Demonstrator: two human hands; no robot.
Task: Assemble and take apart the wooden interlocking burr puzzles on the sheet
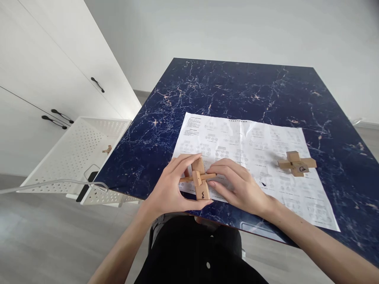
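Note:
A wooden cross-shaped puzzle (200,179) marked "3" stands on the near edge of a printed instruction sheet (254,146). My left hand (171,185) wraps around its left side, fingers behind it and thumb under its lower block. My right hand (237,183) touches its right arm with the fingertips. A second wooden cross puzzle (297,163), marked "G", lies untouched on the right part of the sheet, apart from both hands.
The sheet lies on a dark blue marbled table (237,90). A white perforated basket (79,154) stands left of the table with a small wooden piece (107,149) inside. White cabinets (44,71) with black handles line the left wall. A cable (53,183) runs past the basket.

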